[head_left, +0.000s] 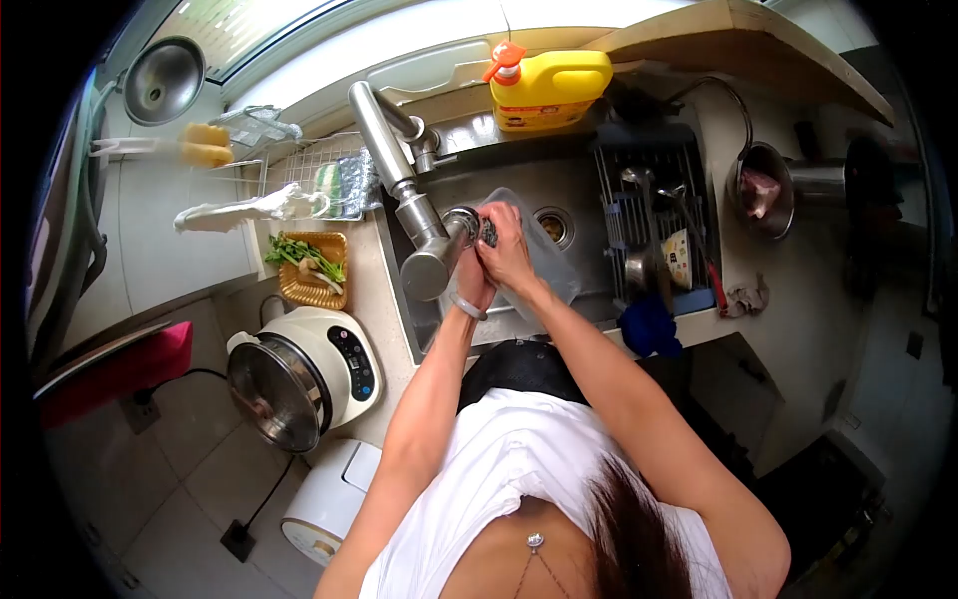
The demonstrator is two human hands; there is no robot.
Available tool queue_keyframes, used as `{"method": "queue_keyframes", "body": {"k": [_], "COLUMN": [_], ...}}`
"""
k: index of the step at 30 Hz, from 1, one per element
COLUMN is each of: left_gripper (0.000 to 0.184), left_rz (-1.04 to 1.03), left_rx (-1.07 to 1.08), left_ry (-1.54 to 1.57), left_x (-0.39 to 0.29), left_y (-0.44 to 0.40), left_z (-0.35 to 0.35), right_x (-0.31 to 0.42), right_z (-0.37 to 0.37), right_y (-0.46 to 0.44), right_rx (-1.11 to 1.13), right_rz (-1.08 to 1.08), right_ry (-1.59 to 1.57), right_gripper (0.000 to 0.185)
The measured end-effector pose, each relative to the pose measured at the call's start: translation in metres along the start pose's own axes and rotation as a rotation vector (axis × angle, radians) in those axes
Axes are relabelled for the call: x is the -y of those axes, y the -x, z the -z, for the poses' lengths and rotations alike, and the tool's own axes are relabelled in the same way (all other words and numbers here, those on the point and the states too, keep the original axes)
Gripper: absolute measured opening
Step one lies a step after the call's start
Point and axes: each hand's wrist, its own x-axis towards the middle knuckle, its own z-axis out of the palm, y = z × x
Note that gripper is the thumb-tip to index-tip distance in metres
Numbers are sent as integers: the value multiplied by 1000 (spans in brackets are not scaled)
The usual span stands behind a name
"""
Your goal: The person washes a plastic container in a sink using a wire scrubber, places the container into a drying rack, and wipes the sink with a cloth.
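My right hand (509, 248) is closed over the sink, with a small dark grey, rough-looking lump (488, 232) at its fingers. I cannot make out what the lump is. My left hand (473, 282) is pressed against it from below left, its fingers curled and partly hidden by the tap head and the other hand. Both hands are right beside the outlet of the metal tap (424, 235). Beneath them a translucent plastic tub (544, 270) sits in the steel sink (469, 190), next to the drain (552, 228).
A yellow pump bottle (552, 90) stands behind the sink. On the right, a rack (611, 190) holds ladles and a bowl; beyond it is a pan (766, 190) with meat. On the left are a basket of greens (311, 270) and an electric pot (299, 379).
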Motion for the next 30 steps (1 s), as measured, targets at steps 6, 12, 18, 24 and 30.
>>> {"method": "queue_keyframes", "body": {"k": [6, 12, 18, 24, 30], "left_gripper": [83, 73, 57, 49, 61], "left_rz": [23, -163, -276, -200, -190], "left_rx": [-55, -80, -103, -50, -132], "left_ry": [-166, -79, -160, -1, -19], "left_x": [-27, -5, -45, -1, -13], "left_y": [22, 5, 7, -6, 9], "left_z": [-36, -11, -26, -5, -19], "right_x": [-26, -34, -39, 6, -27], "right_z": [-6, -8, 4, -2, 10], "right_y": [-24, 1, 58, 0, -11], "right_rx": [-247, -303, -173, -60, -193], "right_rz": [-153, -294, -490, -71, -137], "right_ry": [156, 338, 290, -194, 37], "right_gripper": [25, 27, 28, 32, 31]}}
